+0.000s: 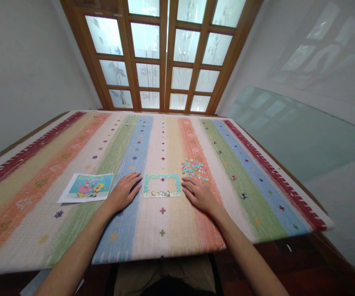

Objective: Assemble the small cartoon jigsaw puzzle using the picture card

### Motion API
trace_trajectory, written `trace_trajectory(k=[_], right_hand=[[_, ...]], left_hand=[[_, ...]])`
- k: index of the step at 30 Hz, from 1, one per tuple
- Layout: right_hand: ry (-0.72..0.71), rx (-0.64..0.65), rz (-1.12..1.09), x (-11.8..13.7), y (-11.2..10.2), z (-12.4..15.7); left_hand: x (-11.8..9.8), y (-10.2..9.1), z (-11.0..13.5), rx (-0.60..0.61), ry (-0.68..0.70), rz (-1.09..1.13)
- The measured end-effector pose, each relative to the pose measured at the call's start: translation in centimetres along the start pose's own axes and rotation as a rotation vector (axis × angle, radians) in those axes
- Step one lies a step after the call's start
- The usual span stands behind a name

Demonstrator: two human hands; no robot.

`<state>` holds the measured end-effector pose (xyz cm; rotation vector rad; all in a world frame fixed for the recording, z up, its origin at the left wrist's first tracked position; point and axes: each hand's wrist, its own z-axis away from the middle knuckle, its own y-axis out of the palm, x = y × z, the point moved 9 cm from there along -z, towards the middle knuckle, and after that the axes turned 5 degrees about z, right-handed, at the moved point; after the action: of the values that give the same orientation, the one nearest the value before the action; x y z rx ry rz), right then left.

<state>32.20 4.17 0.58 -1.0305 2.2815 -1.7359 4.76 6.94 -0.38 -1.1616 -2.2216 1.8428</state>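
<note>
A jigsaw puzzle frame (161,195) of joined border pieces lies on the striped tablecloth, its middle showing bare cloth. Just left of it my left hand (126,190) rests palm down, fingers stretched out and holding nothing. On the other side my right hand (197,192) lies flat with its fingertips close to the frame's right edge, also holding nothing. Beyond the right hand is a loose heap of puzzle pieces (193,165), mostly turquoise with some pink and yellow. To the left of my left hand lies a printed picture (87,187) of cartoon figures on white paper.
The table with its striped tablecloth (162,222) spreads out on all sides, its front edge close to my body. Wooden doors (166,61) with frosted panes stand behind it. A glass panel (288,123) leans against the right wall.
</note>
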Motion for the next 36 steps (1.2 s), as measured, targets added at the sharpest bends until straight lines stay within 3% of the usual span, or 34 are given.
trace_trajectory(k=[11,20,27,36], right_hand=[[-0.011,-0.041,-0.032,0.1,-0.5,-0.2],[0.192,-0.194,0.053,-2.9,-3.3,-2.7],[0.305,-0.081,0.203,-5.5,-2.1,-5.8],[0.332,0.01,0.24,-6.6,-0.4,-7.1]], left_hand=[[-0.1,-0.1,-0.1,0.003,-0.003,0.004],[-0.1,0.2,-0.1,0.015,0.016,-0.013],[-0.2,0.2,0.1,0.009,0.008,-0.009],[-0.2,0.2,0.1,0.023,0.007,-0.023]])
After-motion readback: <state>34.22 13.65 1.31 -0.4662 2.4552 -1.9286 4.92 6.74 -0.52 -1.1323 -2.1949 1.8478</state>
